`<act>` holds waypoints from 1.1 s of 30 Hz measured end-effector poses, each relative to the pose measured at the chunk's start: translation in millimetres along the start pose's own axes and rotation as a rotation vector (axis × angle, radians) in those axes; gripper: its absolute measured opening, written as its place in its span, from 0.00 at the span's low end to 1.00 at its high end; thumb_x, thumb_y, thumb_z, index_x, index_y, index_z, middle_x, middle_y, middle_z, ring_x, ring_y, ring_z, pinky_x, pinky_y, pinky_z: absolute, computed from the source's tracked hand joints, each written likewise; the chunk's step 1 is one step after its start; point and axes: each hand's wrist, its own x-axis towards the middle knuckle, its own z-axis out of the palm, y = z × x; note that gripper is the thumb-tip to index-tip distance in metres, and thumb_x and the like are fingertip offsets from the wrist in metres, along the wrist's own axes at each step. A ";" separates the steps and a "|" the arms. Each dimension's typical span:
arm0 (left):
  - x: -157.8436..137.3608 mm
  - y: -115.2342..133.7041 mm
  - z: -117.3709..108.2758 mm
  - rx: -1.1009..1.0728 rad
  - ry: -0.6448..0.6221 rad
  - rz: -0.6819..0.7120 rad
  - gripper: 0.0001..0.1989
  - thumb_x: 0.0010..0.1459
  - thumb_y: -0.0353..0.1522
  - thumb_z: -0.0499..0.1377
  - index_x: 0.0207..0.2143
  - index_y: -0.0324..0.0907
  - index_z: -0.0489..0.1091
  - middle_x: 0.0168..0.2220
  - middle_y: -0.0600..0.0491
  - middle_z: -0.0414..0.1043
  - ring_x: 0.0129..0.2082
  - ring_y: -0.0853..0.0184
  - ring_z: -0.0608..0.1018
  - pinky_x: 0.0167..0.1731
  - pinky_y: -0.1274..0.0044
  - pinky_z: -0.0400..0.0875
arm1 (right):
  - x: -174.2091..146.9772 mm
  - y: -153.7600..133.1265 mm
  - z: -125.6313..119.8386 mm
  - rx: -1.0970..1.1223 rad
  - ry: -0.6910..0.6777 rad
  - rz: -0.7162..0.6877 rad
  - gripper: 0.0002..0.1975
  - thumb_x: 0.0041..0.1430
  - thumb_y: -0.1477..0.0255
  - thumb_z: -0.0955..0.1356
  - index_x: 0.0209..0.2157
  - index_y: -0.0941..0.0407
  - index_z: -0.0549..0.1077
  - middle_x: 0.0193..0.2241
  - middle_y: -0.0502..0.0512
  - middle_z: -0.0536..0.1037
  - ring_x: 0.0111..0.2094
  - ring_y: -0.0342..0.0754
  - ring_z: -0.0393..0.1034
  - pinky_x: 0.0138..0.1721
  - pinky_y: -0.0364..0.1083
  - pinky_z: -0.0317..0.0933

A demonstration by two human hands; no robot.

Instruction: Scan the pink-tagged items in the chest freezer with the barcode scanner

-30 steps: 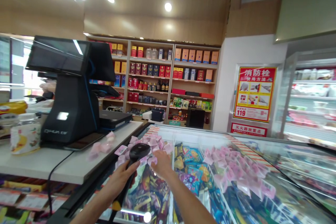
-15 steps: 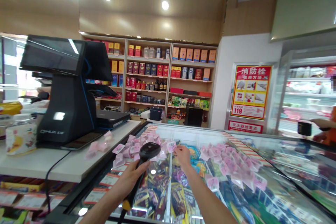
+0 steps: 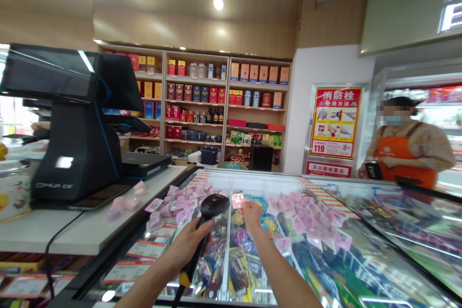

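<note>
My left hand (image 3: 189, 240) is wrapped round the handle of a black barcode scanner (image 3: 214, 206), its head tilted up to the right and a cable trailing down. Pinched in the fingers of my right hand (image 3: 252, 216) is a small pink packet (image 3: 237, 200) with a label, lit reddish in front of the scanner head. Both hands are above the glass top of a freezer. A loose pile of similar pink packets (image 3: 180, 204) lies on the glass to the left. Another pile of pink packets (image 3: 314, 216) spreads to the right.
A black checkout terminal (image 3: 77, 144) stands on a white counter (image 3: 72, 236) at the left, with a few pink packets (image 3: 126, 202) beside it. Wrapped goods fill the freezer (image 3: 234, 269) under the glass. A person in an orange apron (image 3: 400, 159) stands at the right, holding something dark.
The view has turned right, bringing the person in the apron into sight. The packet's label now glows reddish, and the scanner head is closer to it.
</note>
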 end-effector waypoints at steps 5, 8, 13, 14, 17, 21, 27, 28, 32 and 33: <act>-2.4 7.6 6.1 -0.021 -0.051 -0.007 0.17 0.47 0.44 0.51 0.17 0.40 0.59 0.12 0.61 0.60 0.14 0.75 0.63 0.17 0.82 0.56 | -1.8 -5.5 -2.8 -0.150 0.082 -0.045 0.10 0.43 0.68 0.61 0.21 0.59 0.71 0.18 0.55 0.74 0.23 0.46 0.68 0.24 0.41 0.57; -3.7 12.0 6.8 -0.063 -0.071 -0.013 0.17 0.46 0.44 0.52 0.17 0.40 0.59 0.12 0.60 0.61 0.14 0.75 0.63 0.17 0.82 0.57 | -3.8 -12.5 -6.0 -0.247 0.085 -0.066 0.10 0.44 0.70 0.61 0.23 0.60 0.71 0.20 0.56 0.75 0.25 0.46 0.68 0.27 0.41 0.58; 0.3 11.7 -2.9 -0.054 0.019 -0.024 0.16 0.44 0.45 0.53 0.18 0.41 0.60 0.12 0.61 0.61 0.14 0.74 0.64 0.17 0.81 0.57 | -1.8 -26.5 -29.2 -0.454 0.073 -0.144 0.09 0.46 0.72 0.60 0.26 0.60 0.70 0.25 0.58 0.75 0.28 0.46 0.68 0.31 0.41 0.56; 1.9 10.1 -5.8 -0.038 0.045 -0.032 0.17 0.43 0.45 0.53 0.19 0.41 0.61 0.12 0.61 0.61 0.14 0.74 0.64 0.17 0.81 0.58 | -0.1 -28.5 -37.5 -0.511 0.074 -0.170 0.09 0.47 0.73 0.60 0.26 0.60 0.70 0.26 0.58 0.75 0.29 0.46 0.68 0.31 0.41 0.56; 5.6 4.0 -13.3 0.001 0.098 -0.053 0.18 0.42 0.47 0.53 0.17 0.40 0.60 0.12 0.60 0.61 0.13 0.74 0.63 0.17 0.81 0.56 | 6.5 -31.3 -67.1 -0.731 0.096 -0.229 0.08 0.48 0.74 0.60 0.27 0.59 0.69 0.28 0.57 0.73 0.31 0.46 0.66 0.31 0.41 0.54; 5.7 -1.7 -17.8 -0.010 0.112 -0.079 0.18 0.40 0.47 0.54 0.16 0.41 0.59 0.11 0.60 0.61 0.13 0.73 0.63 0.16 0.81 0.56 | 10.5 -29.9 -99.1 -1.012 0.111 -0.239 0.08 0.47 0.75 0.60 0.30 0.58 0.69 0.31 0.57 0.72 0.37 0.49 0.64 0.36 0.45 0.53; 5.6 -5.5 -19.8 -0.011 0.133 -0.077 0.18 0.41 0.47 0.54 0.17 0.41 0.59 0.12 0.61 0.59 0.14 0.74 0.62 0.16 0.81 0.56 | -10.2 -19.9 -78.7 -1.098 -0.144 -0.524 0.17 0.48 0.75 0.60 0.43 0.54 0.65 0.47 0.57 0.64 0.51 0.53 0.51 0.49 0.54 0.40; 6.8 -7.6 -21.3 -0.005 0.125 -0.075 0.19 0.41 0.47 0.54 0.17 0.41 0.59 0.12 0.61 0.59 0.14 0.74 0.62 0.17 0.81 0.56 | -12.4 -16.9 -71.3 -1.103 -0.201 -0.567 0.17 0.49 0.73 0.59 0.44 0.53 0.64 0.50 0.56 0.61 0.53 0.54 0.47 0.50 0.56 0.36; 12.3 -17.8 -30.8 0.032 0.105 -0.055 0.20 0.41 0.49 0.52 0.19 0.40 0.60 0.14 0.59 0.60 0.15 0.73 0.64 0.18 0.80 0.58 | -3.6 -5.3 -61.5 -1.146 -0.244 -0.555 0.17 0.52 0.71 0.57 0.44 0.55 0.65 0.50 0.58 0.61 0.55 0.55 0.43 0.51 0.60 0.30; 12.8 -19.3 -33.2 0.046 0.109 -0.053 0.20 0.41 0.50 0.52 0.19 0.40 0.61 0.14 0.59 0.61 0.16 0.72 0.64 0.18 0.80 0.58 | 1.9 -2.7 -65.5 -1.162 -0.232 -0.539 0.17 0.52 0.73 0.57 0.44 0.55 0.65 0.49 0.58 0.63 0.54 0.55 0.45 0.51 0.60 0.31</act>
